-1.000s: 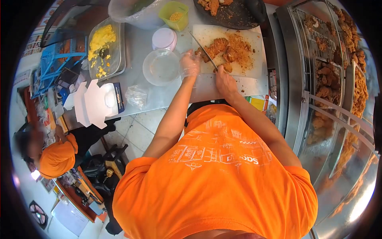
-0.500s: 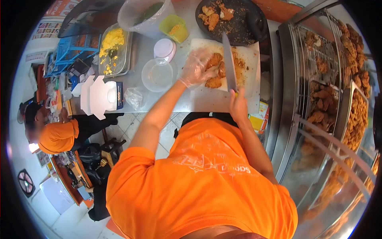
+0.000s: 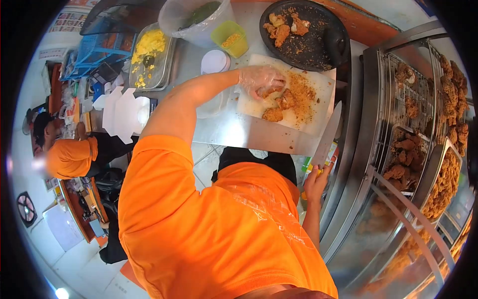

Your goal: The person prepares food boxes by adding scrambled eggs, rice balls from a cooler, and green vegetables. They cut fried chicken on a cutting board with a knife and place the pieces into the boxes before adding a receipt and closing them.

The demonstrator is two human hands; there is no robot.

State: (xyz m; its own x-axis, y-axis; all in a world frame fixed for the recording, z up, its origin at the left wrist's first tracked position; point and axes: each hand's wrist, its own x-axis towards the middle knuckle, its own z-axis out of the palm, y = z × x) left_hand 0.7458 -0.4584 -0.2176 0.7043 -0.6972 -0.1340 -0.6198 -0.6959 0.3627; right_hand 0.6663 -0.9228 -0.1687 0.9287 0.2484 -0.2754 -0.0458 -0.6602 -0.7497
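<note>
My left hand, in a clear plastic glove, is over the white cutting board. Its fingers are curled round a piece of fried chicken, partly hidden beneath them. Next to it lie more pieces of fried chicken, with loose crumbs spread over the board's right side. My bare right hand is closed on the handle of a large knife. The blade points away from me, off the board and past the table's right edge.
A black pan with chicken bits stands behind the board. Further left are a green tub, a white-lidded container, a tray of yellow food and an open carton. A glass display case borders the right; a co-worker is at left.
The knife has moved from over the board to the right and toward me. My left hand has shifted to the board's back and closed on a chicken piece. The view has turned slightly.
</note>
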